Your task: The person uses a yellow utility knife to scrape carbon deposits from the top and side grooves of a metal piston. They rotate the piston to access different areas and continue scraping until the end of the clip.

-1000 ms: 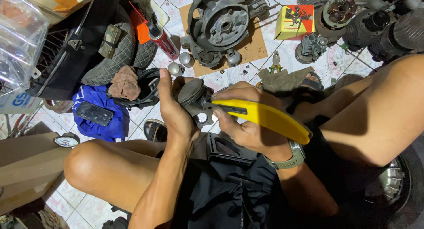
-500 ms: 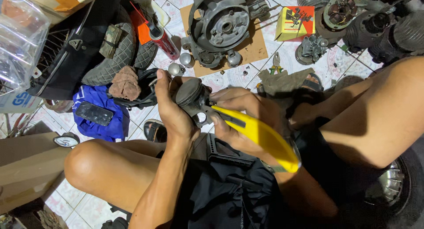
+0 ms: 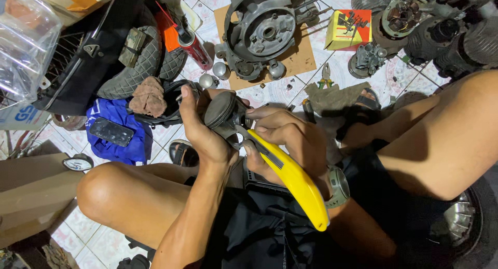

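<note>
Knife (image 3: 290, 178) handle swung down | left hand (image 3: 205, 131) cradles piston (image 3: 222, 112)

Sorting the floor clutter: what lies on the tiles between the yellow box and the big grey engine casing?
In the head view, between the yellow box and the engine casing lies the brown cardboard sheet's right edge, with thin metal rods jutting across; then bare tile.

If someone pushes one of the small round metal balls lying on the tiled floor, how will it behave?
The small metal ball looks smooth and round, so it would probably roll freely on the tiled floor. Its shiny surface suggests it is slippery to pinch. Being metal, it is likely heavy for its size.
</note>
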